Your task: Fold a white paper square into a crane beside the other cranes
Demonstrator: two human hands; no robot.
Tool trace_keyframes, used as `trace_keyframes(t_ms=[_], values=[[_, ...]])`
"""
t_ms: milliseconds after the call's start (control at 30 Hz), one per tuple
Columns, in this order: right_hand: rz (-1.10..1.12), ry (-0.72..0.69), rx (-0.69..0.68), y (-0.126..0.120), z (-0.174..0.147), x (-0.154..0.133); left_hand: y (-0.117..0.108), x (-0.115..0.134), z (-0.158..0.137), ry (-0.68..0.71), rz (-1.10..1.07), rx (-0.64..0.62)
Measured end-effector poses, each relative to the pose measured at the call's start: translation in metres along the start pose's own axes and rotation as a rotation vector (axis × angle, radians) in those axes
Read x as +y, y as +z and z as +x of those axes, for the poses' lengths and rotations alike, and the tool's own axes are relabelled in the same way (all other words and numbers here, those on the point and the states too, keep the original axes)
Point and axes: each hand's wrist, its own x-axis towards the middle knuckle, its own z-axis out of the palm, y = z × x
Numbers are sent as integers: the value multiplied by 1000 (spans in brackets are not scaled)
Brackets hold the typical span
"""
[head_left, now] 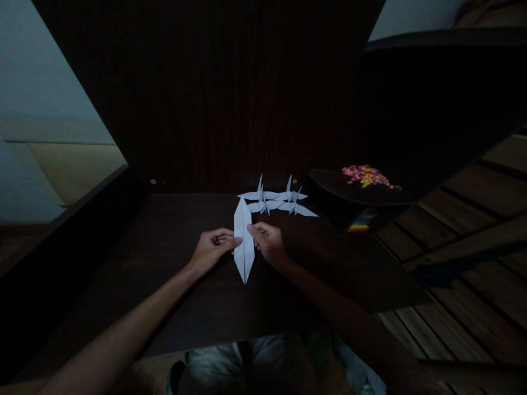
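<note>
A long piece of folded white paper (pixel 244 258), pointed at both ends with a crease down its middle, is held upright lengthwise above the dark desk. My left hand (pixel 214 247) pinches its left edge, the thumb lying on the front face. On the opposite edge, my right hand (pixel 267 241) grips it the same way, thumb on the paper and fingers behind. Just beyond the paper stand several white origami cranes (pixel 263 206), set close together with wings spread and touching or overlapping.
Small pink, yellow and orange pieces (pixel 366 175) lie heaped on a dark rounded shelf (pixel 329 180) at the right. A rainbow-striped item (pixel 359 227) shows beneath it. A dark panel (pixel 230 99) rises behind the desk (pixel 185 312), and a low side board (pixel 82 219) borders the left.
</note>
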Motion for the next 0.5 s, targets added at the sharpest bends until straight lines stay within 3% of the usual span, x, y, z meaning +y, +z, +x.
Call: trace_keyframes(t_ms=[300, 500], values=[[-7, 4, 8, -2, 2, 2, -2, -1, 1, -40, -42, -54], [95, 56, -60, -2, 5, 7, -3, -4, 3, 34, -112, 48]])
